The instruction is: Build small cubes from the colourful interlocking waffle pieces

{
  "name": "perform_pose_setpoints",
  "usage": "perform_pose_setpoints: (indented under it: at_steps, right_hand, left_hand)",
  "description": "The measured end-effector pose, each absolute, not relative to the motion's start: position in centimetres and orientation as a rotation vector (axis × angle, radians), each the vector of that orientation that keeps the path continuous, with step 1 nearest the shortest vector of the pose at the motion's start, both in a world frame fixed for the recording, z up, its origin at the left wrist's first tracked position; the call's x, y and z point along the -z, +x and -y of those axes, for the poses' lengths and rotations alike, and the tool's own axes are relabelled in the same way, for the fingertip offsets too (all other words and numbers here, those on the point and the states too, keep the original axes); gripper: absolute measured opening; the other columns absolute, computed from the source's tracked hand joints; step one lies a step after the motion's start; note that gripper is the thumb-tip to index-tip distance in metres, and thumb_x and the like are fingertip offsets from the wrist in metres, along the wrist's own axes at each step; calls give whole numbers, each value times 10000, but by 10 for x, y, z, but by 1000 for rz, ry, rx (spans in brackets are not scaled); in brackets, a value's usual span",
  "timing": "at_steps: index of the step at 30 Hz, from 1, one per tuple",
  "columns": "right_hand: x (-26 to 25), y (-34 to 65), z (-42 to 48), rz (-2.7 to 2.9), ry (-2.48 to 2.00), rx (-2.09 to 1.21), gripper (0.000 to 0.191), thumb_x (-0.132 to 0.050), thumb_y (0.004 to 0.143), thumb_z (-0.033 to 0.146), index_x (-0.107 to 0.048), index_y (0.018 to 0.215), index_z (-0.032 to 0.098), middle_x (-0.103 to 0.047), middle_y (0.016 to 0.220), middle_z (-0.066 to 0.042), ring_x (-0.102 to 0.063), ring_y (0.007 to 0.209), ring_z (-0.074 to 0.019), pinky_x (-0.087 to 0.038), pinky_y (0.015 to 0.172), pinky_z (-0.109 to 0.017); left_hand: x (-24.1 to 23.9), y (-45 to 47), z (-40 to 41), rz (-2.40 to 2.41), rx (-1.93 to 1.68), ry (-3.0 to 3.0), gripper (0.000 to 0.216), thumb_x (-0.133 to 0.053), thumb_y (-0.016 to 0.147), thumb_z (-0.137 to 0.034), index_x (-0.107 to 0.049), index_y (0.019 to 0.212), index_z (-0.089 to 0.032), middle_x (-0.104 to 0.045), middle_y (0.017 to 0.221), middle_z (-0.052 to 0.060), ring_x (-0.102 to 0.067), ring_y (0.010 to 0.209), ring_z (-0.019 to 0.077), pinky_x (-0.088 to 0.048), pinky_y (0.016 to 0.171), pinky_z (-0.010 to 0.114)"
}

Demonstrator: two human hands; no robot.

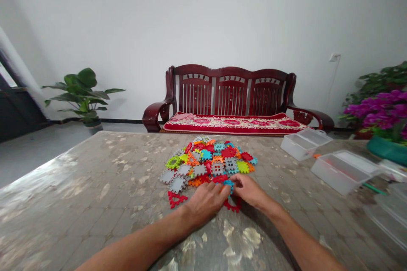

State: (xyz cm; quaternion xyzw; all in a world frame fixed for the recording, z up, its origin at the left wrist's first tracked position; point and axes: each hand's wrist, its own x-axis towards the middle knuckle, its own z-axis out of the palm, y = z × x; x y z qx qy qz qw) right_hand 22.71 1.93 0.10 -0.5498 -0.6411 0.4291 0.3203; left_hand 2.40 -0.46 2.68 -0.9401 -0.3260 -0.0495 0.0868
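Note:
Both of my hands meet at the near edge of a pile of notched plastic building tiles (218, 169). My left hand (208, 199) lies palm down with its fingers curled at a blue tile (229, 185). From the right, my right hand (249, 189) closes its thumb and fingers on that same blue tile, which shows between the hands. Beneath them a red tile (233, 206) lies partly covered. To the left of my left hand sit a red triangular tile (176, 199) and a grey square tile (177, 183). My fingertips are partly hidden.
The patterned tablecloth (127, 186) covers the table. On its right stand two clear plastic boxes (337, 173) (300, 146), a green stick (374, 189) and a teal pot with purple flowers (389, 148). Beyond the table is a wooden bench (230, 93); a potted plant (85, 93) stands left.

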Motion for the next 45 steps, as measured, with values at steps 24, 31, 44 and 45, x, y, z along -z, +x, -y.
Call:
perform_pose_setpoints:
  at_steps: [24, 31, 44, 45]
  right_hand:
    - [-39, 227, 16, 2353, -1732, -612, 493, -791, 567, 284, -651, 1031, 192, -605, 1103, -72, -539, 1011, -247, -403, 813, -315]
    - [-30, 216, 4, 2176, -1681, -690, 498, -601, 640, 95, -603, 1121, 223, -653, 881, -4, -569, 749, -160, -378, 661, -262]
    - [-30, 266, -150, 1837, -1559, -395, 536, -499, 890, 435, -560, 1347, 162, -540, 1443, -138, -455, 1369, -264, -288, 1176, -444]
    - [-27, 270, -158, 1871, -1611, -416, 557, -480, 908, 445, -545, 1377, 152, -502, 1484, -145, -421, 1401, -269, -261, 1189, -445]
  left_hand:
    - [-52, -74, -99, 2228, 959, -2330, 421, -415, 960, -433, -614, 1267, -225, -681, 1303, 78, -638, 1167, 219, -476, 996, 332]
    - [-23, -109, -103, 2328, 909, -2227, 540, -302, 967, -422, -559, 1351, -141, -580, 1427, 173, -519, 1339, 303, -367, 1129, 474]
    - [-8, -111, -133, 2154, 976, -2600, 644, -210, 963, -457, -464, 1472, -157, -460, 1547, 62, -404, 1439, 173, -281, 1216, 366]
    - [-10, -111, -135, 2130, 973, -2633, 647, -222, 959, -464, -476, 1465, -150, -463, 1544, 63, -407, 1437, 174, -278, 1218, 361]
